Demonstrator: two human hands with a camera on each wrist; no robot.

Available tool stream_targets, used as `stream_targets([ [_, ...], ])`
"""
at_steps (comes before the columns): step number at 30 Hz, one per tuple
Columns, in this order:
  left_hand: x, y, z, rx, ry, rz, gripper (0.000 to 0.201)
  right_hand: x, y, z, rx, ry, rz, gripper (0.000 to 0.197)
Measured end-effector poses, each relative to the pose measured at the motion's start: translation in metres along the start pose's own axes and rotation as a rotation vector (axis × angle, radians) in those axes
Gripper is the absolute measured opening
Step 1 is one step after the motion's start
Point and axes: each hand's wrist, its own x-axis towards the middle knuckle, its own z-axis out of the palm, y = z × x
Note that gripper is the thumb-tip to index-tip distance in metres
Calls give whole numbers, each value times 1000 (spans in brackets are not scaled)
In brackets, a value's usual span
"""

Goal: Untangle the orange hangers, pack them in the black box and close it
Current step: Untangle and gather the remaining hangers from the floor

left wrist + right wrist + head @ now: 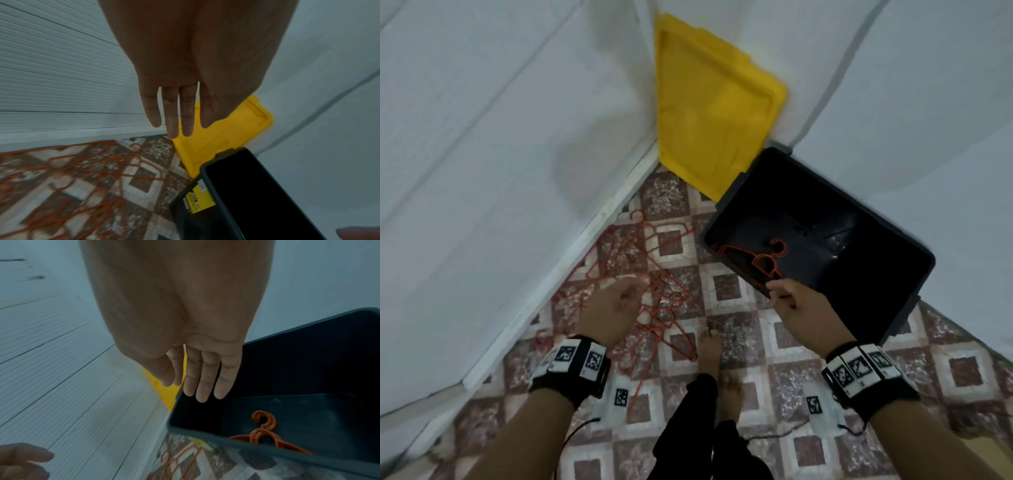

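The black box [859, 274] stands open on the patterned floor [774, 359], and everything here is placed from it. Inside it, near the rim closest to the person, lie a few packed hangers [756, 262], hooks pointing toward the box's middle. The right hand [796, 310] hovers right at that near rim; in the wrist view its fingers [205, 379] hang straight and slightly apart, holding nothing, though the head view is blurred and suggests a looser curl. The yellow lid [709, 102] leans in the corner of the walls just beyond the box's far-left corner. The tangled orange hangers [640, 274] sprawl on the floor to the left of the box, well apart from it, their long bars mostly running along the white wall [482, 137]. The left hand [616, 305] is over this heap, fingers [170, 116] straight and a little spread, gripping nothing. The left hand is plainly the nearer one to the tangle, which lies directly beneath and ahead of it, so the next pick most likely falls to it, with the right hand coming across from the box to help pull one hanger free. Most of the hangers seem still unpacked.
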Motion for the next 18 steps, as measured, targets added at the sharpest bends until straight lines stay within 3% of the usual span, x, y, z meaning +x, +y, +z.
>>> stream_targets([
  [11, -67, -129, 21, -16, 108, -305, 21, 24, -49, 115, -293, -152, -213, 31],
  [18, -82, -240, 57, -12, 77, -429, 27, 60, -54, 217, -510, -254, -266, 34],
])
